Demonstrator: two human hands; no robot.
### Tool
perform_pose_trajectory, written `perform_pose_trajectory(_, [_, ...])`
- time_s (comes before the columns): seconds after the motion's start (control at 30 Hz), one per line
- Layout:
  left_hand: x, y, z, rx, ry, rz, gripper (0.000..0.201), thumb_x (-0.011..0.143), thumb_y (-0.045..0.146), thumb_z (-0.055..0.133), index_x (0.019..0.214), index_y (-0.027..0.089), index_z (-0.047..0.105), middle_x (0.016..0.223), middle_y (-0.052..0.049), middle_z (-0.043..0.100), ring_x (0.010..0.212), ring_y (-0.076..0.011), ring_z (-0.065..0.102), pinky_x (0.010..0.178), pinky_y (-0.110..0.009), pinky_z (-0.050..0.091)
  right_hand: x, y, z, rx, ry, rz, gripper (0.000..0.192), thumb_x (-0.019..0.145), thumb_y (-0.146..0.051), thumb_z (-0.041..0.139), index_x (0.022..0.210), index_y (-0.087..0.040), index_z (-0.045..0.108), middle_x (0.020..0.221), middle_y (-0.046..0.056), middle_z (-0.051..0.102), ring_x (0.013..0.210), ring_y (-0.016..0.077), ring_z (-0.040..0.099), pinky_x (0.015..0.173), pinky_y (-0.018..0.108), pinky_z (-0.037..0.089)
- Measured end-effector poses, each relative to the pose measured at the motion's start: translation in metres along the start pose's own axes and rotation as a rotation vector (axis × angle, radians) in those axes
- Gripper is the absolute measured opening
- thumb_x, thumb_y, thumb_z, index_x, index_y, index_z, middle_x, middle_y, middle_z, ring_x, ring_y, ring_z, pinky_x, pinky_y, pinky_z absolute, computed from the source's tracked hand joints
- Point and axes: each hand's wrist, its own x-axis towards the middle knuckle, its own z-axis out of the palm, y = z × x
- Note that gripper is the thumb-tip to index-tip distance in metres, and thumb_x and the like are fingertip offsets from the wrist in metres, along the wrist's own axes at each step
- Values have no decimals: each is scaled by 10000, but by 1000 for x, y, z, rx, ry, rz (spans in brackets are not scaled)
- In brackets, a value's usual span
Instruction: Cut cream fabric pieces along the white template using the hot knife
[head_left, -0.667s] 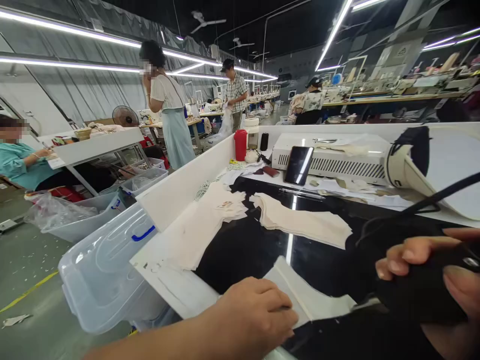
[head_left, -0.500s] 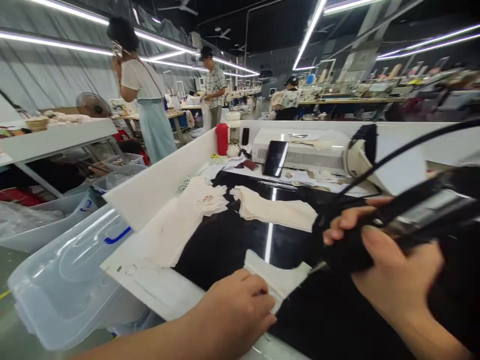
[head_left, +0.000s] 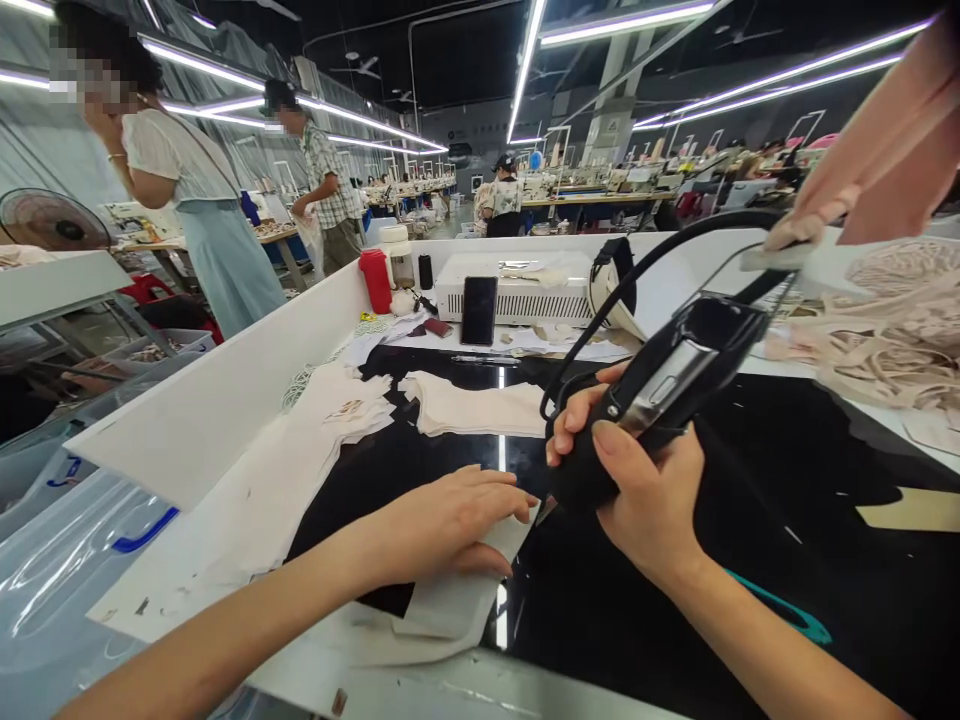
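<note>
1. Pale cloth piece lies by the near edge of the table, partly hidden beneath the left hand, which is open, palm down, fingers loosely spread.
2. Right hand grips a corded black tool with a shiny metal plate; whether its small tip touches the cloth's corner, I can't make out.
3. Mid-table sits a layered cream stack, right end hidden behind that hand; a longer, jagged-ended stack runs along the left edge.
4. At the far edge, a glossy phone stands before a slotted white box.
5. Toward the far right corner, tangled beige strips run out of sight.
</note>
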Motion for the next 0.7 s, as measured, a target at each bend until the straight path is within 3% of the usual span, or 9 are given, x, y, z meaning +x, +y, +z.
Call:
perform_pose_trajectory(0.2, [8,-6,-10,-35,-177,-61,502,1010,337,886,1430,224,637,1434,-106,759,1648,-324,489,1357,-632,374,-5,1,10,46,-29,8,363,944,-380,917,1186,-295,661,878,-65,734,619,133,694,579,280,625])
perform_pose_trajectory(0.37, [6,-5,-10,-51,-195,-128,499,979,331,920,1399,239,668,1490,-110,727,1621,-327,519,1367,-698,319,-5,1,16,7,-18,41,377,907,-393,909,1152,-279,646,865,-47,766,592,152,699,568,308,637])
perform_pose_trajectory(0.53, [5,-5,-12,-66,-246,-179,452,986,347,910,1350,236,666,1566,-118,681,1667,-382,454,1355,-811,220,-9,5,13,-51,-16,90,461,885,-467,913,1218,-275,659,949,4,811,690,183,734,671,364,670])
perform_pose_trajectory(0.7, [5,-7,-13,-66,-254,-181,421,1002,359,898,1342,245,678,1579,-117,676,1662,-381,462,1352,-819,198,-11,5,13,-59,-7,79,455,882,-470,914,1201,-265,663,931,10,801,698,180,712,661,354,651])
